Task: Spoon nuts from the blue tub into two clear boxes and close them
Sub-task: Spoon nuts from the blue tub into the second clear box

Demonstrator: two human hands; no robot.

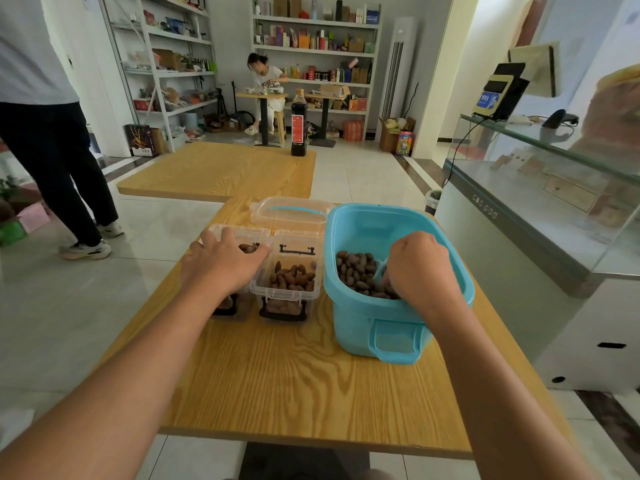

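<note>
1. The right hand (pixel 420 263) is down inside the blue tub (pixel 381 327), at about 3 o'clock on the counter (pixel 294 382). Its grip is curled into a fist round a pale blue scoop (pixel 379 268) whose bowl is sunk among the nuts (pixel 356 271). I judge it is loading a spoonful.

2. The left hand (pixel 225 261) rests on the left clear box (pixel 239 237), fingers spread fairly flat over its rim and pinching nothing. Probably it is steadying the light box so it will not slide. The hand hides most of the contents; a few nuts show past the fingertips.

3. The right clear box (pixel 287 289) stands just beside the left one, and touching or nearly touching the tub's wall. Keeping them close makes the carry from the tub short. It holds a good layer of nuts, and its hinged lid stands open at 12 o'clock.

4. A clear lid with a blue handle (pixel 292 211), probably the tub's, lies behind the boxes at 12 o'clock, out of the scoop's path.

5. Edges: the left box is near the counter's 9 o'clock edge, so a push that way risks tipping it off. The tub's latch (pixel 394 341) faces 6 o'clock.

6. Open room: bare wood lies from the boxes to the 6 o'clock edge, enough to draw a box back for closing. The tub's high wall means the scoop must lift before crossing over.
</note>
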